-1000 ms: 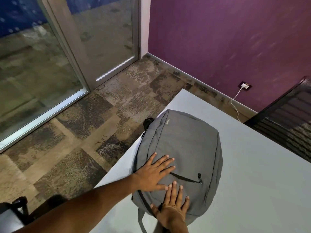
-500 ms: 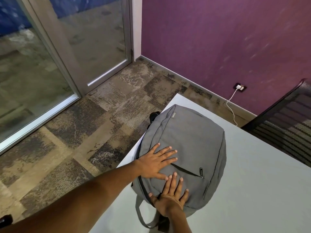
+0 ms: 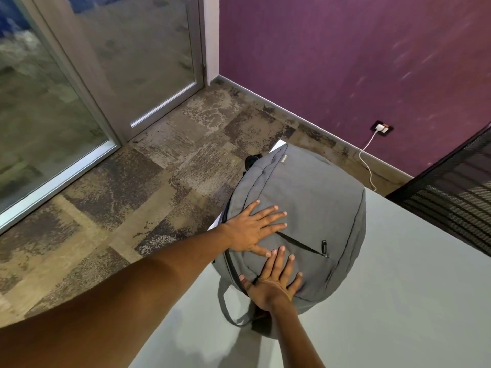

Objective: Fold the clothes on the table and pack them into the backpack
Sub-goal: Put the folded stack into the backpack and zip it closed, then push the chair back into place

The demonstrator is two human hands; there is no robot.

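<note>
Backpack [image 3: 313, 208], grey and bulging, lies front side up on the near corner of the pale desk [image 3: 398, 288], with both hands pressed flat on it. The left hand [image 3: 252, 229] rests on its left half, fingers straight and spread; the right hand [image 3: 273, 282] lies on the near end, fingers straight, holding nothing. The two sit close together, the left thumb just beside the right fingertips. The bag's long axis runs from the near end, where a strap loop [image 3: 231, 309] trails on the desk, away to the top end, which points at the desk's far corner and covers it. A slanted pocket zip [image 3: 303, 244] lies just beyond the hands. Past the desk are patchy carpet [image 3: 132, 195], a glass door [image 3: 127, 62], a purple wall [image 3: 345, 62] with a socket [image 3: 382, 128] and white cable [image 3: 368, 163], and a black mesh chair [image 3: 457, 192] cut off at the right edge. A dark object [image 3: 252, 159] behind the bag's top is mostly hidden. No clothes can be made out.
</note>
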